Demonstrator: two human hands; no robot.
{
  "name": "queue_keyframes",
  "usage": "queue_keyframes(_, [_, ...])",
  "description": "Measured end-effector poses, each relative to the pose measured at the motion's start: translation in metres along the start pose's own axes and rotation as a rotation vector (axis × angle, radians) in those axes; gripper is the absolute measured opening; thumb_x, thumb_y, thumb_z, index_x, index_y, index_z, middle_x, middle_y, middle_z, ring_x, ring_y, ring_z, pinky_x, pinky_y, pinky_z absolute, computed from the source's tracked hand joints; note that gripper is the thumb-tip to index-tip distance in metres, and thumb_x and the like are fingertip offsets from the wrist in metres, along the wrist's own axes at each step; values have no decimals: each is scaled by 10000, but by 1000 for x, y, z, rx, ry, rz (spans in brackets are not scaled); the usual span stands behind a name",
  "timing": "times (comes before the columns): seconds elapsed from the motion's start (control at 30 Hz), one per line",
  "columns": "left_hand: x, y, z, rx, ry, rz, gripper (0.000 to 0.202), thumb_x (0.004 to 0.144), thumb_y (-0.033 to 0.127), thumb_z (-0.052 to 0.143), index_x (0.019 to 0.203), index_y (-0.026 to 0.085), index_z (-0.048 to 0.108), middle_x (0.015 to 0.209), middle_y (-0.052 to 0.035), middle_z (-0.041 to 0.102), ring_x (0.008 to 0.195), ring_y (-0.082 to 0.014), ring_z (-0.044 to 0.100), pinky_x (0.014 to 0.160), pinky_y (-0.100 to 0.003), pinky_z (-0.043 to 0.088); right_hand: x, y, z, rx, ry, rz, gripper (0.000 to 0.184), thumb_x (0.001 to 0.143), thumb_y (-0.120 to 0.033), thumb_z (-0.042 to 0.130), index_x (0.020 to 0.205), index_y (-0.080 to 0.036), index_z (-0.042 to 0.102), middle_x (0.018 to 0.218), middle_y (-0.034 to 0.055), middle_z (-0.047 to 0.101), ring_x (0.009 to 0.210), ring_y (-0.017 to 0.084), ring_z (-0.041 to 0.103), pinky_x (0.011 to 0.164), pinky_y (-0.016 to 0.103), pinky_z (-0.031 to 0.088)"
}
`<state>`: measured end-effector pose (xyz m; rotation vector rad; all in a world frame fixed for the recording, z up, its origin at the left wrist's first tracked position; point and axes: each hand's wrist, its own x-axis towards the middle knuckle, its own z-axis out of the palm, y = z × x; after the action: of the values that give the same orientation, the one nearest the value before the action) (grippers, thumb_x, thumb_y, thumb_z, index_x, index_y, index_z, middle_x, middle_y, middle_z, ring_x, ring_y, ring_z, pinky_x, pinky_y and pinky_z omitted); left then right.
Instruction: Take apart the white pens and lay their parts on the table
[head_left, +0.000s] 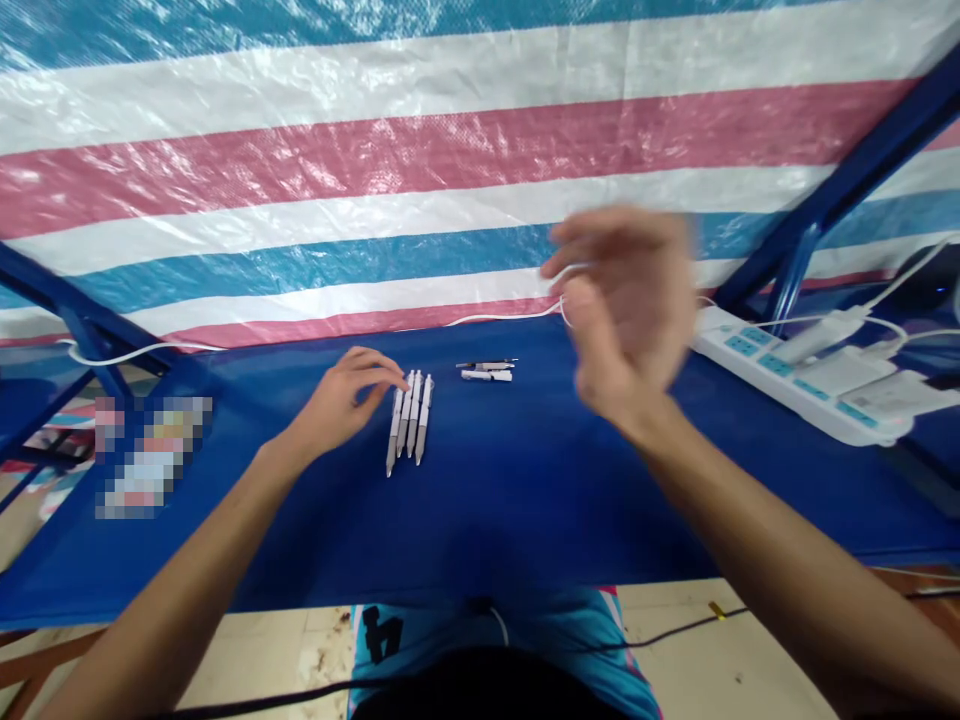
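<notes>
Several white pens with grey grips (412, 415) lie side by side on the blue table, their tips pointing toward me. My left hand (337, 400) is at their upper ends, thumb and fingers apart, with the fingertips at the leftmost pens; whether they touch is unclear. Raised above the table on the right is my right hand (637, 300), blurred by motion. A gap shows between its thumb and bent fingers, and I see nothing held there. Between the hands, farther back, lie a white pen barrel part (487, 376) and thin dark-and-silver pen pieces (487, 365).
A white power strip (802, 380) with plugged-in adapters stands at the right of the blue table (510, 500). White cable (510, 317) runs along the back edge, before a striped plastic sheet (375, 200). Blue metal frame posts flank both sides. A pixelated item (154, 455) lies left.
</notes>
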<state>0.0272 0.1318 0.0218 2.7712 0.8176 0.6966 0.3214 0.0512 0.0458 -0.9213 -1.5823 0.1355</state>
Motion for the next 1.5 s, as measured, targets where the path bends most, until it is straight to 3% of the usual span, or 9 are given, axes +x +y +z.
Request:
queue_keyframes(0.1, [11,-4,23,-11,-62,57,337,961,84,458,982,214,769,1020,-69,754,1033,-236,644,931,-423,548,-17,26,21,-78,-21,-121,255,1046,-310,482,1279,-248,564,1151,81,653,911,197,671,793,400,591])
queue_keyframes(0.17, [17,-8,36,-2,-98,61,356,941,54,455,993,207,772,1006,-74,746,1037,-241,630,934,-419,541,-33,41,28,-117,-82,-95,279,1021,-236,486,1288,-247,564,1130,89,660,913,203,677,791,395,595])
queue_keyframes(0.27, [17,-10,52,6,-62,54,361,937,39,449,985,191,773,964,-87,727,1008,-245,617,912,-410,543,-51,51,30,-132,-190,-51,268,1005,-173,480,1225,-249,610,1182,102,668,956,212,685,835,398,599])
queue_keyframes(0.37, [11,-6,60,7,0,56,359,950,45,444,997,175,775,948,-100,705,965,-240,607,861,-388,550,-55,50,27,-164,-219,-39,248,1015,-179,478,1198,-246,631,1152,102,682,1025,229,687,855,395,606])
queue_keyframes(0.57, [4,-6,57,27,-37,76,427,912,-18,431,1015,202,782,954,-88,708,1004,-242,598,886,-397,541,-50,49,22,-223,-289,-16,241,1007,-180,494,1173,-243,658,1148,97,688,1079,241,688,938,420,594])
queue_keyframes(0.77, [2,-9,56,18,-40,111,338,979,70,495,1025,217,797,1000,-89,737,1069,-256,581,946,-427,536,-50,50,19,-262,-297,-35,236,1012,-186,486,1146,-235,674,1144,101,691,1075,241,693,936,425,599])
queue_keyframes(0.97, [2,-4,53,53,-113,140,425,952,17,473,1083,253,801,1054,-75,742,1121,-259,576,983,-444,526,-53,52,23,-222,-310,-36,229,1011,-177,489,1127,-239,676,1145,103,682,1064,237,695,933,423,599])
queue_keyframes(1.23, [4,8,58,130,-170,187,285,1023,133,527,1068,255,780,1088,-85,688,1116,-250,555,959,-393,481,-56,55,26,-170,-364,18,217,1005,-179,496,1081,-245,688,1137,98,689,1056,233,696,930,421,596])
queue_keyframes(1.5, [3,17,65,78,-124,223,194,1057,214,529,1026,208,721,1054,-72,712,1082,-239,587,1000,-403,448,-53,56,25,-124,-410,28,210,1013,-170,489,1017,-219,693,995,82,748,957,213,718,874,370,592])
